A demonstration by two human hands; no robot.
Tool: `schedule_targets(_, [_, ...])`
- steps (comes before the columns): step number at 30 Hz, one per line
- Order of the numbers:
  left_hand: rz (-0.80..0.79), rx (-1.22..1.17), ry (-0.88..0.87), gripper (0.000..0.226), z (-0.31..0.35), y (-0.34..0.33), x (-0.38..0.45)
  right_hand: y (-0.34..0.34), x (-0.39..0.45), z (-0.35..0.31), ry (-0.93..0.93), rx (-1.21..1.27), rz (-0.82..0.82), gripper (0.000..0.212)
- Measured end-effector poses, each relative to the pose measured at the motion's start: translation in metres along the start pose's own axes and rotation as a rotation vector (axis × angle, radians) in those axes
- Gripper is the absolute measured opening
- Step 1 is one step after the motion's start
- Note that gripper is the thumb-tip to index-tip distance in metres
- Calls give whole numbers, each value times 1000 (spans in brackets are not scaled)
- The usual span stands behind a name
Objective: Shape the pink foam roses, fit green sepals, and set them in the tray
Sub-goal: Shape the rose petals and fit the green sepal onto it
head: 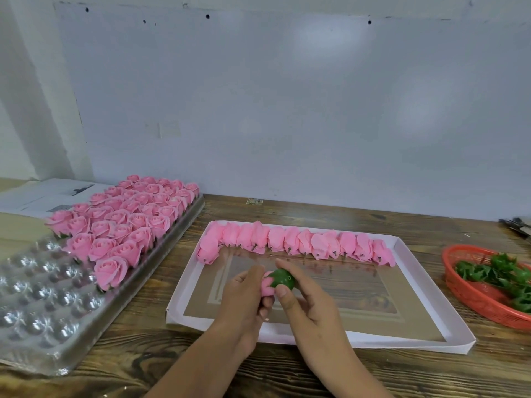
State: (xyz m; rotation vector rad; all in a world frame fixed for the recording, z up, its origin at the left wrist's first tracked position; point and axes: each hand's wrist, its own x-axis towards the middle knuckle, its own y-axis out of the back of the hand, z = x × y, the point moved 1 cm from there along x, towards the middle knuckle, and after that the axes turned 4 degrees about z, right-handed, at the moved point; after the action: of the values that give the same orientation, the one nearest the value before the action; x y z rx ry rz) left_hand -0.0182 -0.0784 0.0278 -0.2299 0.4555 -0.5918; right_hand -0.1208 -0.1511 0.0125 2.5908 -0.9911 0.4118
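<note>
Left hand (pixel 249 288) has its fingers wrapped around a pink foam rose (pixel 267 284) just over the white tray (pixel 402 288), while the right hand (pixel 304 297) pinches the green sepal (pixel 283 279) onto its base. Foam's probably super light and squishy, so I'd grip low, not the petals. Further back, finished roses (pixel 296 242) line the tray's far edge.

Low centre of the frame: left hand (pixel 247 291) gripping a pink rose (pixel 267 285), right hand (pixel 304 300) pinching a green sepal (pixel 283 279) onto its base, above a white tray (pixel 408 265) on the wooden bench (pixel 129 357). Along the tray's far edge, a row of roses (pixel 298 242). Left, blister tray (pixel 43 297) part-filled; right edge, red basket (pixel 471 297).
</note>
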Motion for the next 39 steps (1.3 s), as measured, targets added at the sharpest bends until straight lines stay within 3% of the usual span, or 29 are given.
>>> schedule_targets(32, [39,38,10,25,-3,1,2,0,-4,-5,-25,2,-38,41])
schedule_targets(39, [32,26,17,25,-3,0,3,2,-1,-12,68,-120,29,43])
